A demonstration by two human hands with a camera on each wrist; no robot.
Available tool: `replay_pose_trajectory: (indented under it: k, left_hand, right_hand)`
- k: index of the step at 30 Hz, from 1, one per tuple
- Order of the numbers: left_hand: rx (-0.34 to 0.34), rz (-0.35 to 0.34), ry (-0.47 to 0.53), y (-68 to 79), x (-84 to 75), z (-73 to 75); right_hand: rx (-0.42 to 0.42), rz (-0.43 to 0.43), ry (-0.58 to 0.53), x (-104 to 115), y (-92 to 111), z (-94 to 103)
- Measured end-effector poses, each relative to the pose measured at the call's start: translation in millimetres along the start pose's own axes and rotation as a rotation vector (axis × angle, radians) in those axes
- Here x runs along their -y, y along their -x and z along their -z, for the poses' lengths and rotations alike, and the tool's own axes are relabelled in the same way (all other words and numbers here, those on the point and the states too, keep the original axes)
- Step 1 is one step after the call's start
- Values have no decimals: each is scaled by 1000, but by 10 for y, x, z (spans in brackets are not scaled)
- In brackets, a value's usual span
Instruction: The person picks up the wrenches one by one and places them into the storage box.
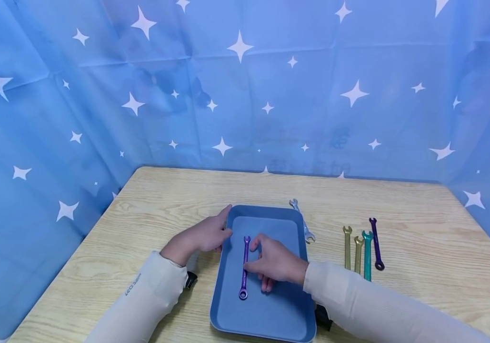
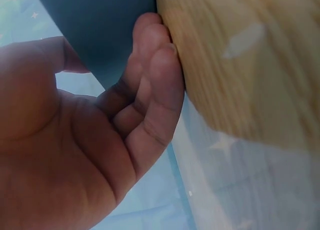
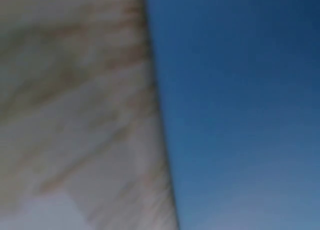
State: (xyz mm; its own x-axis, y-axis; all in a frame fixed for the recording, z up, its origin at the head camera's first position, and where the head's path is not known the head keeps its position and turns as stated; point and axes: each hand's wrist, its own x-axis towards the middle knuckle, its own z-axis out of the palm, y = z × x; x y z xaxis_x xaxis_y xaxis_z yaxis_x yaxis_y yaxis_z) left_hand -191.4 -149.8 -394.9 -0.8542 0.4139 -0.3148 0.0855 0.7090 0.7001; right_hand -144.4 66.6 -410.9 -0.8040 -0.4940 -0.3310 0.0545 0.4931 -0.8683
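My left hand [image 1: 204, 236] holds the left wall of a blue-grey rectangular tray [image 1: 266, 226]. In the left wrist view its thumb lies on one side of the tray wall [image 2: 105, 32] and the fingers [image 2: 162, 84] curl against the other, low by the tabletop. A purple combination wrench [image 1: 246, 252] lies lengthwise on the tray floor, ring end towards me. Over the tray, my right hand [image 1: 276, 259] has its thumb at the wrench's shaft and the index fingertip beside it, apart from the thumb. The right wrist view shows only the blurred tray edge and table.
A silver wrench [image 1: 302, 219] lies against the tray's far right side. Further right are two gold-coloured wrenches [image 1: 347, 245], a green wrench [image 1: 367, 252] and a dark purple wrench [image 1: 376, 245], partly behind my right sleeve. A starry blue curtain [image 1: 245, 105] hangs behind the wooden table [image 1: 176, 190].
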Motion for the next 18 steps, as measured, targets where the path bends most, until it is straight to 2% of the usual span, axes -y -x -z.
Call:
replay_pose_trajectory:
  k: [6,10,14,18]
  left_hand:
    - [-2,0,8,-6,22,-6]
    - [3,7,15,-11,27,-7]
    - [3,10,13,-15,18,-6]
    - [0,15,6,-17,18,-3]
  right_hand:
    - [55,10,-39,-8,33,39]
    - [76,72,-55,-7,99,93]
    - [38,155,-17,36,177,183]
    - [-29,199,23,107,262,304]
